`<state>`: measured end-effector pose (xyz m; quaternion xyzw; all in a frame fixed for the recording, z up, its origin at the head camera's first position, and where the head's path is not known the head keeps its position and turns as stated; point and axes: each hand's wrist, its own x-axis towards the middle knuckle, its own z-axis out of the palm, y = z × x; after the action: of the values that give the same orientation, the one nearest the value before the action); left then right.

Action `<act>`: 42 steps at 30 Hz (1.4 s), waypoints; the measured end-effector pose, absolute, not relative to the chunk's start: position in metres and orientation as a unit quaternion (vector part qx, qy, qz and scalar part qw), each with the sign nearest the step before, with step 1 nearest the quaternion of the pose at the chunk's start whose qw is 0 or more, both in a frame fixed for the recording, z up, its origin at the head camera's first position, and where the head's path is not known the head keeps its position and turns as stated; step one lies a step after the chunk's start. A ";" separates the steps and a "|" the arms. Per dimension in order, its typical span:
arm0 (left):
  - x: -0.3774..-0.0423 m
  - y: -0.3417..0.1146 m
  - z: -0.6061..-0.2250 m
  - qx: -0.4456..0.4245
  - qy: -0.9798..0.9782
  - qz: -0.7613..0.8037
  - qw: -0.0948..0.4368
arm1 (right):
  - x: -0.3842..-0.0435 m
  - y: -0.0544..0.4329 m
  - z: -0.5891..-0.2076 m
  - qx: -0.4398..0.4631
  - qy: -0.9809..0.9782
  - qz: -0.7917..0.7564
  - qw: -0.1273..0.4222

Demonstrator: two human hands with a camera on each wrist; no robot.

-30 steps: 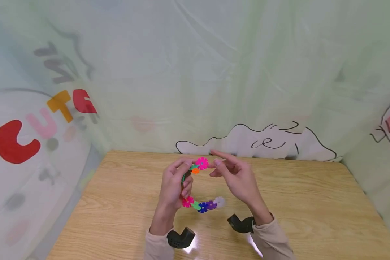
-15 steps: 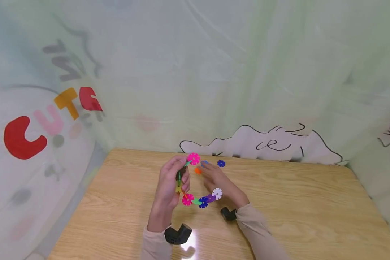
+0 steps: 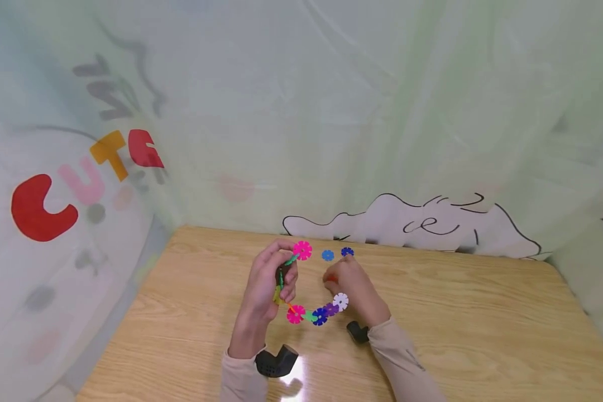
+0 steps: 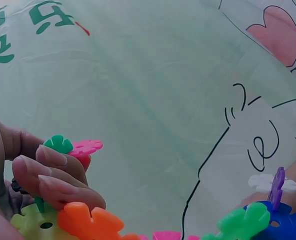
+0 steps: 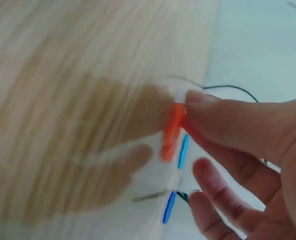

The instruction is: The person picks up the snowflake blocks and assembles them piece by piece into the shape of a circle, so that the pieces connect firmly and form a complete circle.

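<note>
Right hand (image 3: pixel 354 283) now near blue discs (image 3: pixel 328 255)

Tabletop (image 3: pixel 482 312) of pale wood grain. Directly on it lies a notched light blue disc (image 3: pixel 328 255); just right of that disc lies a dark blue disc (image 3: pixel 347 251), partly hidden.

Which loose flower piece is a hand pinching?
The loose orange flower piece, pinched by the right hand; the light blue piece and dark blue piece lie unheld on the table.
</note>
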<state>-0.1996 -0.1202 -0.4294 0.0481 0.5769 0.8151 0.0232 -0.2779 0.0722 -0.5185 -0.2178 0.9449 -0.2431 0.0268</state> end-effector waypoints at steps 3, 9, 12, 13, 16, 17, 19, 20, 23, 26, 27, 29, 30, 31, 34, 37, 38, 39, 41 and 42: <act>-0.200 -0.119 -0.428 0.046 0.578 0.814 0.025 | -0.278 0.077 -0.518 -0.194 0.946 -0.255 0.049; -0.201 -0.117 -0.428 0.039 0.585 0.809 0.029 | -0.277 0.089 -0.519 -0.152 0.940 -0.289 0.101; -0.201 -0.116 -0.428 0.038 0.586 0.809 0.028 | -0.278 0.096 -0.520 -0.129 0.937 -0.302 0.117; -0.201 -0.116 -0.428 0.037 0.585 0.810 0.027 | -0.278 0.098 -0.520 -0.125 0.936 -0.306 0.121; -0.201 -0.115 -0.428 0.037 0.582 0.812 0.025 | -0.279 0.104 -0.521 -0.136 0.936 -0.303 0.119; -0.201 -0.115 -0.427 0.037 0.581 0.813 0.025 | -0.279 0.106 -0.521 -0.140 0.936 -0.300 0.118; -0.201 -0.115 -0.427 0.038 0.579 0.814 0.025 | -0.280 0.109 -0.521 -0.157 0.938 -0.289 0.108; -0.201 -0.115 -0.426 0.039 0.578 0.814 0.025 | -0.279 0.110 -0.521 -0.167 0.939 -0.283 0.102; -0.201 -0.114 -0.426 0.042 0.574 0.817 0.028 | -0.278 0.114 -0.522 -0.179 0.939 -0.275 0.099; -0.200 -0.114 -0.425 0.046 0.572 0.819 0.032 | -0.276 0.117 -0.522 -0.175 0.937 -0.284 0.106; -0.200 -0.113 -0.425 0.046 0.571 0.819 0.034 | -0.276 0.118 -0.521 -0.172 0.936 -0.290 0.106; -0.199 -0.113 -0.424 0.047 0.570 0.820 0.036 | -0.274 0.122 -0.515 -0.154 0.929 -0.323 0.096; -0.199 -0.113 -0.424 0.048 0.570 0.820 0.036 | -0.274 0.124 -0.511 -0.148 0.923 -0.345 0.086; -0.199 -0.112 -0.424 0.049 0.569 0.820 0.037 | -0.272 0.125 -0.505 -0.140 0.916 -0.370 0.072; -0.197 -0.112 -0.424 0.058 0.563 0.823 0.036 | -0.262 0.128 -0.479 -0.119 0.880 -0.461 0.008; -0.195 -0.110 -0.423 0.069 0.555 0.828 0.036 | -0.244 0.125 -0.451 -0.134 0.836 -0.528 -0.061; -0.195 -0.110 -0.422 0.072 0.551 0.830 0.037 | -0.239 0.123 -0.443 -0.150 0.823 -0.540 -0.086; -0.194 -0.109 -0.422 0.074 0.548 0.832 0.039 | -0.233 0.121 -0.436 -0.171 0.813 -0.544 -0.114; -0.193 -0.106 -0.421 0.076 0.543 0.835 0.044 | -0.223 0.116 -0.424 -0.224 0.792 -0.543 -0.165; -0.193 -0.105 -0.420 0.077 0.541 0.836 0.046 | -0.219 0.113 -0.420 -0.251 0.783 -0.537 -0.189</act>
<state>-0.1930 -0.1052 -0.4204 0.0765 0.5414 0.8360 0.0462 -0.2193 0.1132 -0.4201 -0.2507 0.7833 -0.5367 -0.1886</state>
